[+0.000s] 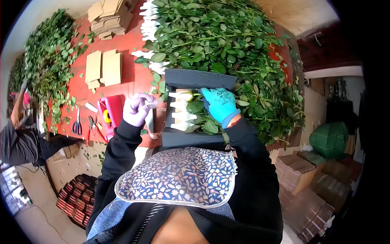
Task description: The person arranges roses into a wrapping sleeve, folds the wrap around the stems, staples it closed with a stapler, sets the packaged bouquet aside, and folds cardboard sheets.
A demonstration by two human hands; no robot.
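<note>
My right hand (pixel 219 103), in a blue work glove, closes round the stem just behind a yellowish rose bud (pixel 185 96). That rose lies over a dark corrugated wrapper (pixel 199 78), above several roses whose heads wear white sleeves (pixel 180 116). Green leaves stick out below my right fingers. To the left of the wrapper, my left hand (pixel 138 109) wears a thin purple glove and is raised with its fingers pinched. Something small and pale shows at its fingertips, too small to name. A grey pointed blade-like piece (pixel 150 121) lies beside that hand.
A large pile of leafy rose stems (pixel 215 36) covers the right of the red table (pixel 132 73). Cardboard pieces (pixel 110 67), scissors (pixel 76 124), red pruners (pixel 92 125) and a pink tape dispenser (pixel 109 116) lie left. Another person (pixel 20 138) works at far left.
</note>
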